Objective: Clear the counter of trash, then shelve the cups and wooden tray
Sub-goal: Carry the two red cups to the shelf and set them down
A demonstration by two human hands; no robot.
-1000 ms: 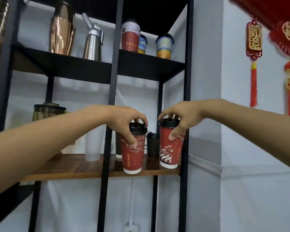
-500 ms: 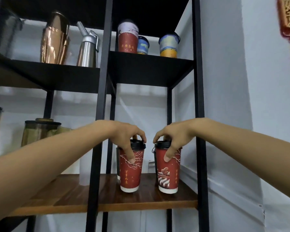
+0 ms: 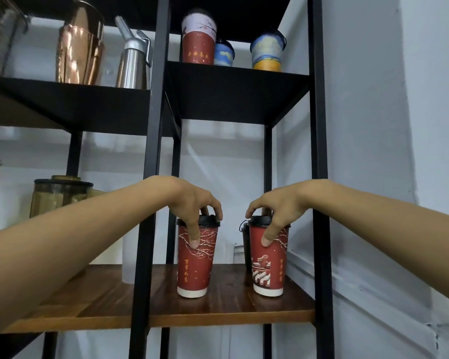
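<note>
Both hands are draped over the tops of two lidded cups that stand upright on the brown wooden shelf board [image 3: 231, 301] of a black metal rack. The left hand [image 3: 192, 206] pinches the tall red paper cup with white branch drawings and a black plastic lid [image 3: 196, 265]: its thumb runs down the near wall while the other fingers curl over the lid's far rim, a top grip that suits lowering a cup between the uprights without knocking them. The right hand [image 3: 272, 208] holds the red paper cup with a white wave pattern and a black lid [image 3: 270, 265] the same way, thumb on the near side, fingers hooked behind the lid. Each cup's white base looks to be resting on the board directly below its hand, so the placing seems done and, in my judgement, only the letting go remains; lifting the fingers straight up would keep the light cups from tipping. The two cups stand apart, with clear board between them. Just behind the right hand's cup a dark, black-lidded cup [image 3: 245, 244] stands close, which may be why this cup sits toward the front edge. Above both hands, the black upper shelf carries more patterned paper cups [image 3: 198, 38]. The wooden tray is not in view.
</note>
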